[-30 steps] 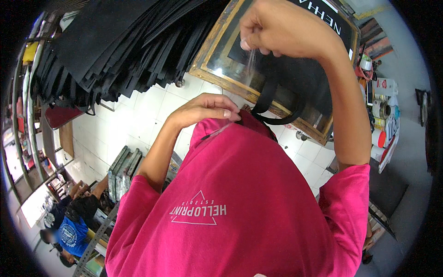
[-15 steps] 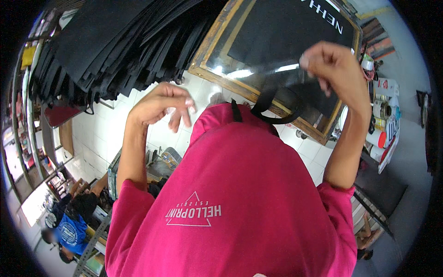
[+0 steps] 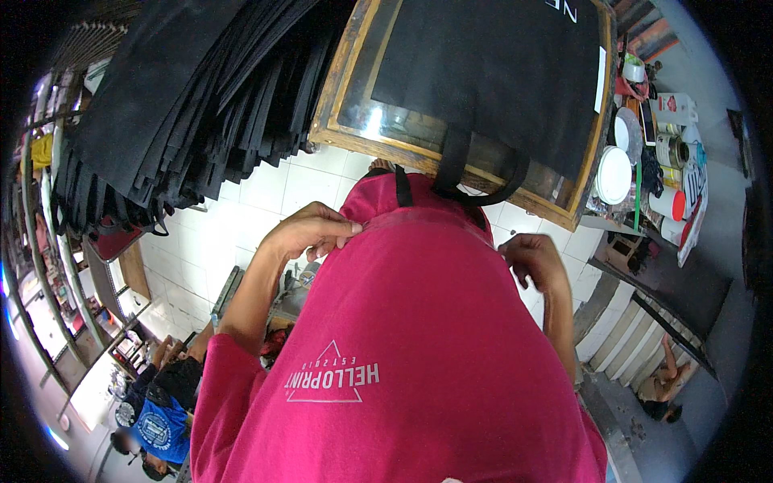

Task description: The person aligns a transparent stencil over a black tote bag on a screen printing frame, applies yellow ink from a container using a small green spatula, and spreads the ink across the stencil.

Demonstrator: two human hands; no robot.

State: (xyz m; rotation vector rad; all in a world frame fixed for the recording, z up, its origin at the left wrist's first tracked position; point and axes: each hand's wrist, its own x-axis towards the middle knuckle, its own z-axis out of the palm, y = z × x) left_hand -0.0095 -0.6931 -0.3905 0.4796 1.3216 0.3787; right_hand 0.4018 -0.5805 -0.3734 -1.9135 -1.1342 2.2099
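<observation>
Fingers of left hand (image 3: 310, 233) pinch the pink shirt (image 3: 403, 338); right hand (image 3: 533, 262) loosely curled, empty. Black bag (image 3: 491, 72) on wooden frame (image 3: 342, 76) at twelve o'clock.

Pink shirt (image 3: 419, 338), white triangle print on front, worn by the person, fabric edge pinched at chest height, black tote bag (image 3: 499, 80) flat on wooden-framed glass table (image 3: 338, 97), handles hanging over its near edge

The pink shirt (image 3: 419, 346) hides the lower body; the black bag (image 3: 491, 72) is cut off by the top edge
</observation>
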